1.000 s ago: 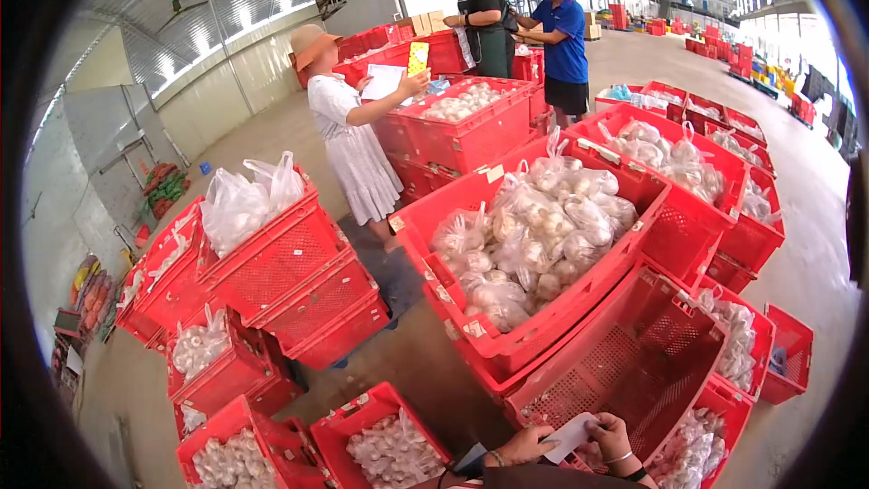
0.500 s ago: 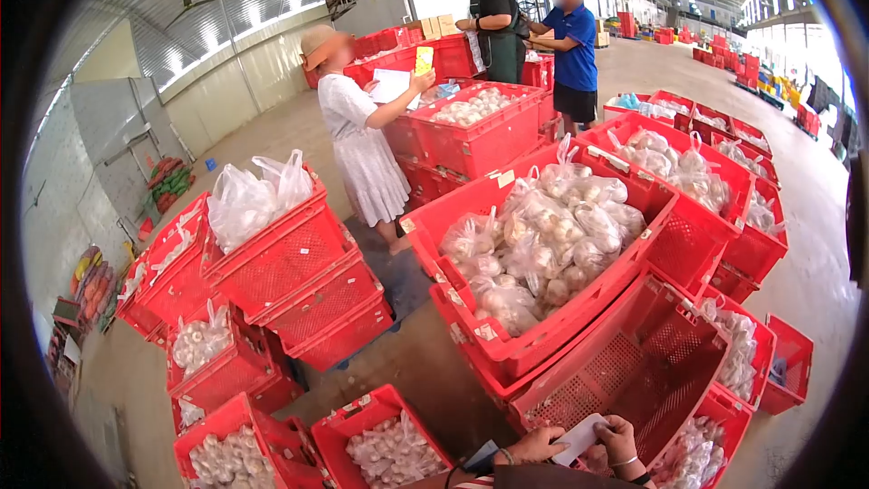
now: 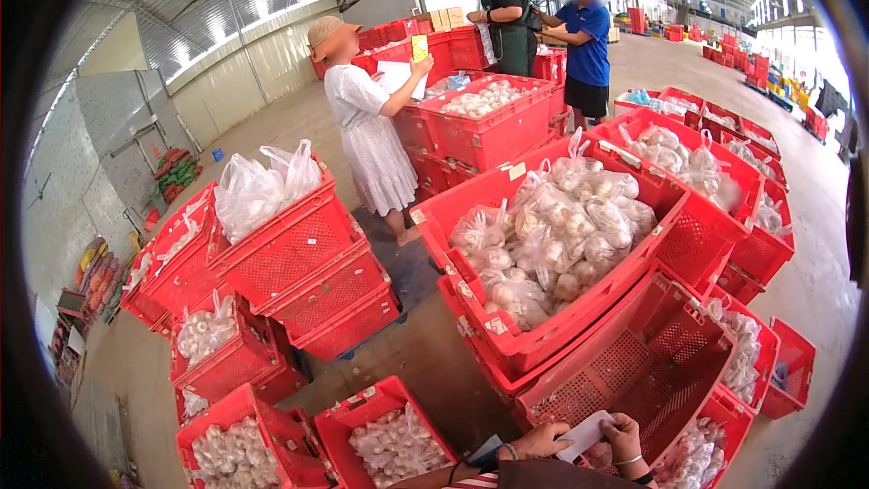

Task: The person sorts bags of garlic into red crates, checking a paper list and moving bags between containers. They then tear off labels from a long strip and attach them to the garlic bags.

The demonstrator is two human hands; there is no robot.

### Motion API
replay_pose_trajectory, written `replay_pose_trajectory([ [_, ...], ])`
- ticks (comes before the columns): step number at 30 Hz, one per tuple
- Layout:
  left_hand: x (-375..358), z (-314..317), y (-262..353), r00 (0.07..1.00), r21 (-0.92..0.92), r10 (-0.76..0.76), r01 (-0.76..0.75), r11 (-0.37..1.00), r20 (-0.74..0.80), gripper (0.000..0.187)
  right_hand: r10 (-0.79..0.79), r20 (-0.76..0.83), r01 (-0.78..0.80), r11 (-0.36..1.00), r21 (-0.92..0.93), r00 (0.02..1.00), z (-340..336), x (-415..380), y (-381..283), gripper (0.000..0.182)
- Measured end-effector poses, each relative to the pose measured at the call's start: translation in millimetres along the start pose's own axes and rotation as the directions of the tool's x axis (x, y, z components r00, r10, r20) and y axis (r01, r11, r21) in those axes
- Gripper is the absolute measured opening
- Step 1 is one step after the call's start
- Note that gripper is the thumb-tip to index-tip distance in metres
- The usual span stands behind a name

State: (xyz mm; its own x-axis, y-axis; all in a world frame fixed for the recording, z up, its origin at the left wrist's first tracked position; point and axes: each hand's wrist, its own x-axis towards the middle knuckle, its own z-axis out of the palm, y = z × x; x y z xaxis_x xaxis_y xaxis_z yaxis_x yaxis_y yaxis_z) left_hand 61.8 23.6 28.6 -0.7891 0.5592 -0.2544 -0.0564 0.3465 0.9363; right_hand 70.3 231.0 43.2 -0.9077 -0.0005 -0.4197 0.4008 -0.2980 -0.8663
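At the bottom of the view, my left hand (image 3: pixel 540 442) is closed on one end of a white card (image 3: pixel 587 436), a small flat slip. My right hand (image 3: pixel 623 440) pinches its other end, fingers bent. A bracelet and a dark band circle my right wrist. The card is over the near edge of a red crate (image 3: pixel 625 371) whose mesh floor shows. By my left forearm is a blue-grey flat thing (image 3: pixel 486 450) that I cannot make out. Beyond, a large red crate (image 3: pixel 444 226) holds plastic bags of garlic bulbs (image 3: pixel 557 226).
Stacked red crates (image 3: pixel 299 263) stand left, with plastic bags on top. Another crate of garlic (image 3: pixel 398 444) sits at lower left. A person in a hat (image 3: pixel 367 118) holds papers and a yellow phone (image 3: pixel 419 47). Two other people (image 3: pixel 511 18) stand behind crates.
The view has shifted slightly, so the crates appear a little lower and to the right. My hands keep hold of the card, almost in the same place.
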Motion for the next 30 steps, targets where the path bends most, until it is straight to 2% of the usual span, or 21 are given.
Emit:
replay_pose_trajectory([
  [5,-1.4,0.4,-3.2,0.998,0.048,0.051,-0.05,0.998,-0.029,0.026,-0.018,-0.011,0.019,0.996,0.088,1.0,1.8,1.4,5.3,0.004],
  [8,-3.1,-1.3,1.0,1.0,0.037,0.013,-0.014,0.999,0.017,0.027,-0.022,0.014,0.021,0.999,0.034,1.0,-1.0,3.6,5.7,0.004],
  [14,-4.2,4.2,-2.4,0.997,0.004,0.061,-0.061,0.998,-0.056,0.026,0.005,0.043,-0.006,1.0,0.007,0.999,-3.9,5.6,4.7,0.005],
  [24,-2.8,7.4,-1.7,1.0,-0.016,0.009,-0.009,1.0,-0.02,0.027,-0.022,0.069,0.017,0.997,0.072,0.997,-6.5,7.0,7.1,0.006],
  [26,-2.1,7.5,-2.1,1.0,-0.028,0.009,-0.009,1.0,-0.017,0.028,-0.052,0.08,0.055,0.998,-0.027,0.995,-12.9,12.6,13.3,0.006],
  [30,-2.2,6.1,0.4,0.999,0.013,-0.027,0.026,1.0,0.027,0.029,-0.042,0.083,0.045,0.998,-0.044,0.996,-10.4,12.0,8.1,0.007],
])
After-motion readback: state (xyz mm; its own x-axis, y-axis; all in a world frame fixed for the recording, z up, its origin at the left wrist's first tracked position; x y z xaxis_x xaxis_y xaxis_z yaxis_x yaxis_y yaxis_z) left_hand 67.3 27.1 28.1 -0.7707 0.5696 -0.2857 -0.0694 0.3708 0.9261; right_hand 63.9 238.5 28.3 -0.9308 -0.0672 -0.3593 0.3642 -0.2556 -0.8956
